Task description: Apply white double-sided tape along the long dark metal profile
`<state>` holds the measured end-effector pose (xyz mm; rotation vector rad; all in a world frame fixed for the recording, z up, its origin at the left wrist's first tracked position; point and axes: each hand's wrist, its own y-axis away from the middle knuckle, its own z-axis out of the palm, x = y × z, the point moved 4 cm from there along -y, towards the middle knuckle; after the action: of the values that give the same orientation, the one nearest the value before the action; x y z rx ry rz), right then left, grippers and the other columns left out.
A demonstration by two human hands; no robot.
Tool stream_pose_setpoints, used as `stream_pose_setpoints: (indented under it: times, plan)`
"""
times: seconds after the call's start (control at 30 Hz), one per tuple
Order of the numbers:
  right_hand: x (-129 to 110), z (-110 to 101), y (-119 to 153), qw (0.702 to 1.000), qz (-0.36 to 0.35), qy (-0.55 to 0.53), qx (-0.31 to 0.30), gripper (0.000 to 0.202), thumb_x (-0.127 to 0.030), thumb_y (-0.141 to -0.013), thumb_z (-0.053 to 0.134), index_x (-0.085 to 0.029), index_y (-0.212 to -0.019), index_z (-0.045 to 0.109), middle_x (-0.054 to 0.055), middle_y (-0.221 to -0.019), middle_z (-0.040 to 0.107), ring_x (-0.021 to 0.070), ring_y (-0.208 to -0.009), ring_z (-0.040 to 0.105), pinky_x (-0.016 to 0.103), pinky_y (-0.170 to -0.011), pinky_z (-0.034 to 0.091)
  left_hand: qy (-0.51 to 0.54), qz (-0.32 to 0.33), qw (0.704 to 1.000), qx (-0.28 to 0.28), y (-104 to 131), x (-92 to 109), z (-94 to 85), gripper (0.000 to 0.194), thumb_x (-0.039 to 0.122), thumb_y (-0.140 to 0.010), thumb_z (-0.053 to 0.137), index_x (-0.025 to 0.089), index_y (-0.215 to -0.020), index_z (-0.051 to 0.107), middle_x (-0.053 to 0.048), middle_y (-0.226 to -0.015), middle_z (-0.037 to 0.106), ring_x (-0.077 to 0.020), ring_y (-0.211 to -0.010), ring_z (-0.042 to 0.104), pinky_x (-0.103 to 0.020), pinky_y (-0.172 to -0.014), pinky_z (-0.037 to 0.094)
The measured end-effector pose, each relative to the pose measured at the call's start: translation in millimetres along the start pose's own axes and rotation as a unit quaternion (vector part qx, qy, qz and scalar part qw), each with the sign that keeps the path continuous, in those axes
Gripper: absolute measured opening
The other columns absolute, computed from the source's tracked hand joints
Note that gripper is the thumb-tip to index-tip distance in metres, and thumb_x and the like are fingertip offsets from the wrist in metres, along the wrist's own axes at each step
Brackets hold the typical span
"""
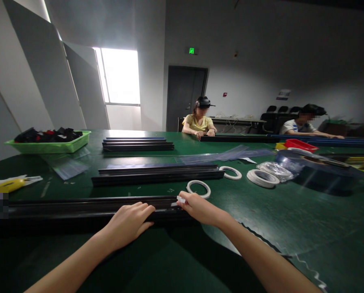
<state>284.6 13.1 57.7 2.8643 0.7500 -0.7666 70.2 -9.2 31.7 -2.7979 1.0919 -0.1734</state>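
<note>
A long black rail (62,209) lies across the near part of the green table (157,260). My left hand (133,221) is wrapped over its front edge, gripping it left of the right end. Close to that end, my right hand (197,206) pinches a small white piece (181,199) between thumb and fingers. A short pale strip (174,204) shows in the rail's channel just under those fingertips. Right behind my right hand lies a white tape roll (199,189), flat on the table.
More black rails (157,176) lie behind, with clear strips (224,154) beyond. A green basket (59,144) and yellow-handled pliers (14,184) are left; tape rolls (262,178), a large film roll (319,171) and a red tray (300,145) right. Two people (199,122) sit across.
</note>
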Motion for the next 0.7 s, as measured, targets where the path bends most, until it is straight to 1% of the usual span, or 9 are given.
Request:
stream_pose_setpoints:
  times: [0.3,0.47,0.7]
  plan:
    - [10.3,6.3,-3.3,1.000,0.009,0.004,-0.012,0.023,-0.038,-0.094,0.044,-0.018,-0.087,0.053,0.002,-0.075,0.060,0.0138,-0.065,0.054,0.024,-0.057,0.031,0.002,-0.002,1.000,-0.003,-0.1,0.0,-0.6,0.023,0.033,-0.093,0.046,0.024,-0.112,0.053,-0.006,-0.103,0.066,-0.0222,-0.095,0.062,-0.032,-0.078,0.047]
    - [8.0,4.4,-1.9,1.000,0.009,-0.007,-0.010,0.028,-0.044,-0.093,0.045,-0.019,-0.085,0.053,0.000,-0.072,0.058,0.0128,-0.063,0.052,0.024,-0.056,0.031,0.002,-0.002,1.000,-0.003,-0.2,-0.8,0.7,0.023,0.034,-0.093,0.046,0.023,-0.112,0.053,-0.006,-0.102,0.066,-0.0223,-0.095,0.062,-0.032,-0.078,0.047]
    - [5.2,2.7,-0.3,1.000,0.019,-0.007,-0.017,0.032,-0.050,-0.091,0.046,-0.019,-0.085,0.053,-0.001,-0.070,0.056,0.0121,-0.062,0.051,0.024,-0.053,0.028,0.004,-0.002,1.000,-0.002,-0.3,-1.8,1.4,0.023,0.034,-0.092,0.046,0.023,-0.111,0.054,-0.006,-0.102,0.066,-0.0226,-0.095,0.062,-0.032,-0.077,0.047]
